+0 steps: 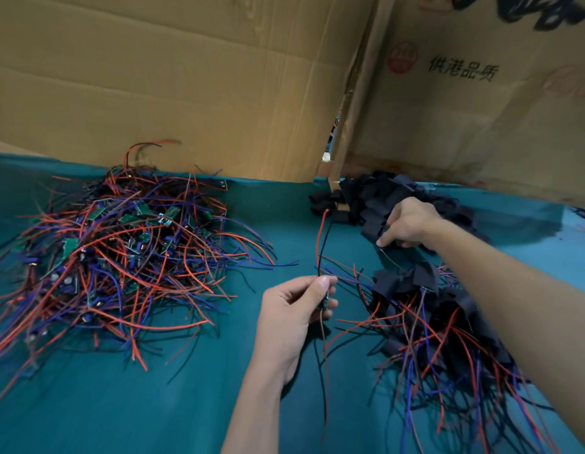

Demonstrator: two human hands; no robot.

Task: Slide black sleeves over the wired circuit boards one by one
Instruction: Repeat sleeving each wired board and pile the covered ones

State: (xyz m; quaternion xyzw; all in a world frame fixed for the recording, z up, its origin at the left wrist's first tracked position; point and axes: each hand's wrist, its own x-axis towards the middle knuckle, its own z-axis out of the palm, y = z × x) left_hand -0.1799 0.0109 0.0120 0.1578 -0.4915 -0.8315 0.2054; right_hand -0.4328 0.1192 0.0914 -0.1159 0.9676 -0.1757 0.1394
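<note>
Left hand (292, 309) pinches a thin green circuit board (325, 303) trailing red and black wires; right hand (407, 224), fingers loosely spread, touches limp black sleeves (373, 198) on teal cloth (186, 404).

The circuit board (325, 301) at centre frame is mostly hidden behind the left hand (296, 314) pinching it. The right hand (407, 224) covers part of the black sleeves (376, 198), its fingertips blurred. Bottom right, the finished pile (448, 339) runs off the frame edge.
</note>
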